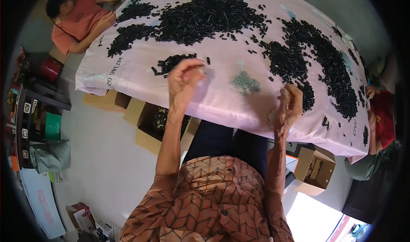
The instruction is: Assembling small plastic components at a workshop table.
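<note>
My left hand (186, 82) is raised over the near part of the table, its fingers curled in toward the thumb. Whatever its fingertips may hold is too small to name. Just behind it lies a small heap of short black tube-like pieces (176, 61). My right hand (291, 104) is bent at the fingers, beside the near end of a larger heap of black pieces (287, 62). Its fingertips are drawn together, and their contents cannot be made out. Between my hands sits a little pile of thin silvery metal pins (244, 83).
A pink cloth (222, 101) covers the table. The largest black heap (205, 18) lies at the back. One person in an orange shirt (81, 18) works at the far left, another in red (381, 118) at the right. Cardboard boxes (143, 133) stand below the table edge.
</note>
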`<state>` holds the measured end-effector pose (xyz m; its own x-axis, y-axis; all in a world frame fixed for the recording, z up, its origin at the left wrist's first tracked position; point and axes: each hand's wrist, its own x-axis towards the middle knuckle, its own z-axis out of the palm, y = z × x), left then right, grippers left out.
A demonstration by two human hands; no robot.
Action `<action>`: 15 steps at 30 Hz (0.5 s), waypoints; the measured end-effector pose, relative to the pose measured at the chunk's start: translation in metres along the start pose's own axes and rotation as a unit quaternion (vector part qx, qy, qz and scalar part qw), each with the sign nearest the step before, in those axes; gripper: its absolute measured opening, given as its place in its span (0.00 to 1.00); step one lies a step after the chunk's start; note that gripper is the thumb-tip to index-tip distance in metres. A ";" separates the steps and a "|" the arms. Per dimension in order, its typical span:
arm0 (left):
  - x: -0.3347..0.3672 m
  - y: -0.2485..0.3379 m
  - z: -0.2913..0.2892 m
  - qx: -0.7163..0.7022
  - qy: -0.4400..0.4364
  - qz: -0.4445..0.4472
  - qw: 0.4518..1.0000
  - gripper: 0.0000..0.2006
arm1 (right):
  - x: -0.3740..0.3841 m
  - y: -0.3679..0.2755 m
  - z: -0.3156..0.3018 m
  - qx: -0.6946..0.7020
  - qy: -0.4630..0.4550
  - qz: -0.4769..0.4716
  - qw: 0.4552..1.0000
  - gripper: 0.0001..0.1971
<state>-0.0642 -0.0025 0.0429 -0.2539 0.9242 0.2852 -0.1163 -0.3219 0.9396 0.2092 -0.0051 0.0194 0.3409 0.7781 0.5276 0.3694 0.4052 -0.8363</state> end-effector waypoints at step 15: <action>0.031 -0.027 -0.085 0.348 0.213 0.156 0.900 0.07 | 0.000 0.012 -0.002 0.146 -0.027 0.184 0.972 0.11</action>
<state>-0.1508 0.0169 0.0102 -0.5328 0.6000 0.5967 0.6156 -0.2090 0.7598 0.2157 -0.0015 0.0096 0.3541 0.9171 0.1830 -0.0330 0.2079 -0.9776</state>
